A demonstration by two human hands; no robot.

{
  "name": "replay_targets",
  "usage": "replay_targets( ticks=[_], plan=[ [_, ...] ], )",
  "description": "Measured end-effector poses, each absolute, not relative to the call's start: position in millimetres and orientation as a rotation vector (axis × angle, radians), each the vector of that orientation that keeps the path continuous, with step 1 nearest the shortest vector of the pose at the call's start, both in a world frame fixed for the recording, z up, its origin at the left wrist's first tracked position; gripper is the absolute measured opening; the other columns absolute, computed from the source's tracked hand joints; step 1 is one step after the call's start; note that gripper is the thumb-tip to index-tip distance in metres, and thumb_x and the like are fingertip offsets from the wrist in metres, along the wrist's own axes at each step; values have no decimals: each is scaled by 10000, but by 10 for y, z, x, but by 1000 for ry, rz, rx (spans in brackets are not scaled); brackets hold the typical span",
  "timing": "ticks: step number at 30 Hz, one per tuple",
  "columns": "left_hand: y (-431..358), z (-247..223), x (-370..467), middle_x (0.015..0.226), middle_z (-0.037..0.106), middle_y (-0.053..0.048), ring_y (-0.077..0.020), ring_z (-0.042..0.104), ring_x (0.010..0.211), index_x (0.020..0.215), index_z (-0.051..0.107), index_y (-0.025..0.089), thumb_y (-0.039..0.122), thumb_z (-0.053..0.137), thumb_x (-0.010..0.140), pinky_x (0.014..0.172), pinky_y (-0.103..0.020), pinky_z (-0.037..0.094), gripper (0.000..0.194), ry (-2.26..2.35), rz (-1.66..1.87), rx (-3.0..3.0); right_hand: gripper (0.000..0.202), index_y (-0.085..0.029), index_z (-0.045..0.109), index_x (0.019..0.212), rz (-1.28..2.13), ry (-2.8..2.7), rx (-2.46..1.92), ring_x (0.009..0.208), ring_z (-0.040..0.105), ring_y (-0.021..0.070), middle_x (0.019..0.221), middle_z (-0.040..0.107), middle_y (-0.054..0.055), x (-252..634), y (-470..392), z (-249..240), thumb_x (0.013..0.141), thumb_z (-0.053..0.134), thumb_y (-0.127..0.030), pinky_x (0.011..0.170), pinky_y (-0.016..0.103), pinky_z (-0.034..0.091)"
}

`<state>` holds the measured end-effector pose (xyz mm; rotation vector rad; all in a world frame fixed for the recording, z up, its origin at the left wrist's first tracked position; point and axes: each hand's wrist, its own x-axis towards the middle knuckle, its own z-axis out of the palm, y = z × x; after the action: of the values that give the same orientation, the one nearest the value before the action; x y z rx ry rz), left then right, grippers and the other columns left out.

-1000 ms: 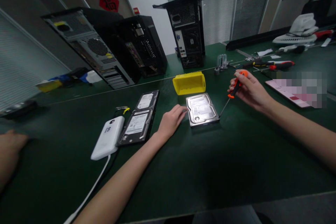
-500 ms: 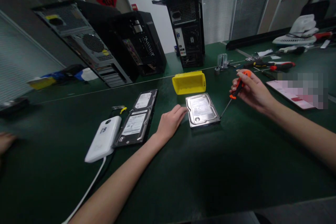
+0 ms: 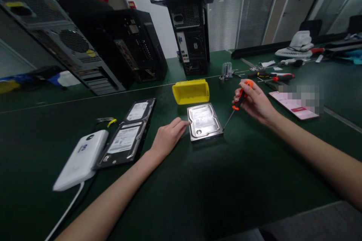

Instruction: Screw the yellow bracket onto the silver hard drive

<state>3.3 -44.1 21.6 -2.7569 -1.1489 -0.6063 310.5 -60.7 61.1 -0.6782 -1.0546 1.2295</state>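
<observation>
A silver hard drive point(image 3: 204, 120) lies flat on the green table, label side up. At its left edge is my left hand point(image 3: 169, 135), fingers bent and pressed together, their tips against the drive's side. My right hand point(image 3: 253, 99) is wrapped round the orange and black handle of a screwdriver point(image 3: 240, 98). The screwdriver slants down to the left, and its tip meets the drive's near right corner. Whether the tip sits in a screw is too small to tell. Just behind the drive stands a yellow plastic bin point(image 3: 190, 93).
Two more hard drives point(image 3: 127, 135) lie left of my left hand, beside a white power bank point(image 3: 82, 160) with a cable. Computer cases point(image 3: 189, 34) stand at the back. Pliers point(image 3: 268, 76), a clear container point(image 3: 226, 69) and a pink-screened phone point(image 3: 294, 106) lie at the right.
The camera view has turned to the right, so everything appears farther left. Both hands, the hard drive and the screwdriver keep the same arrangement. A hand at the left edge is out of view now.
</observation>
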Motion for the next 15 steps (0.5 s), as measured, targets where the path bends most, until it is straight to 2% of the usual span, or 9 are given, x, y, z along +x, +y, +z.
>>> replay_targets(
  ticks=[9, 15],
  plan=[
    [-435, 203, 13, 965, 620, -41, -139, 612, 786, 1141, 583, 226, 282, 417, 938, 668, -247, 511, 268, -1151, -609, -2773, 260, -231, 510, 1020, 1061, -1314, -783, 734, 655, 136, 813, 643, 14, 3130, -658, 694, 847, 559, -419, 716, 304, 547],
    [-489, 220, 16, 965, 610, -53, -155, 620, 838, 1134, 582, 199, 265, 383, 954, 704, -262, 506, 276, -1186, -551, -2799, 283, -215, 513, 1027, 954, -1451, -833, 717, 666, 139, 801, 651, 20, 3097, -642, 774, 855, 543, -439, 620, 265, 543]
  ],
)
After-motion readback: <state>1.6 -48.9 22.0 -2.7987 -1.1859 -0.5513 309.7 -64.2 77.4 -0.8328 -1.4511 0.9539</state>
